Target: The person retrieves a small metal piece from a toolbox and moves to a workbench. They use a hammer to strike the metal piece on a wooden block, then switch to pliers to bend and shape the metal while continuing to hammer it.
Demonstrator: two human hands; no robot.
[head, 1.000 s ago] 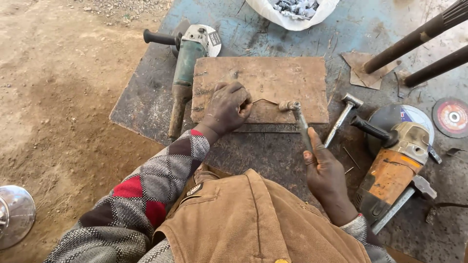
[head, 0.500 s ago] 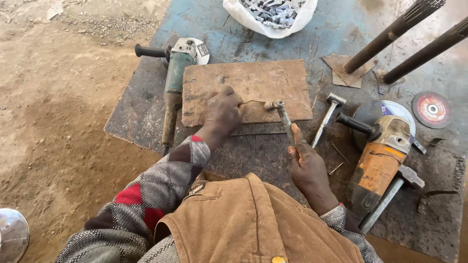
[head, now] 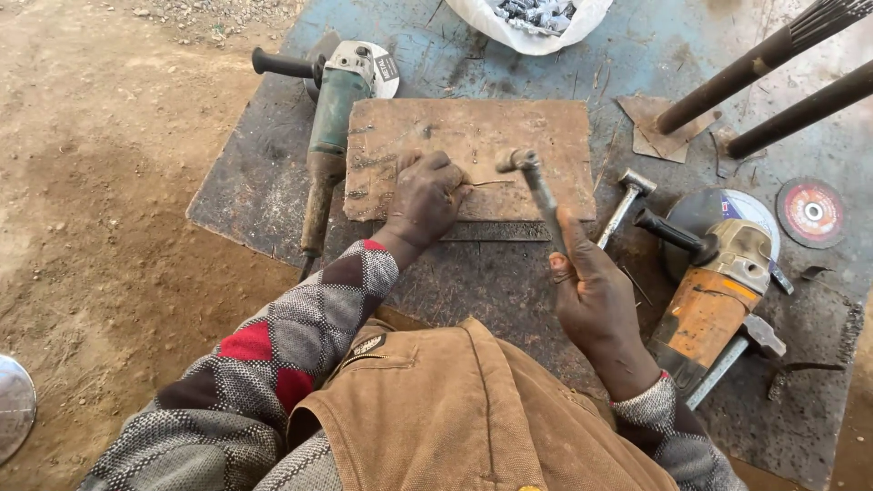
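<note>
The left hand (head: 426, 195) presses fingers-down on a rusty plate (head: 473, 155), pinning a thin nail (head: 486, 183). The right hand (head: 596, 300) grips a hammer (head: 536, 186), its head raised just right of the nail. A green grinder (head: 332, 127) flanks the plate's left edge; another hammer (head: 623, 205) lies right.

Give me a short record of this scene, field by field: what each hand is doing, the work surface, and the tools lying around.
left hand: pressed on a thin rod on the rusty plate
right hand: gripping a hammer, head raised over the plate
surface: dark metal sheet on dirt ground
left of plate: green angle grinder
right of plate: second hammer, orange angle grinder, red cutting disc
top: white bag of small metal pieces
</note>
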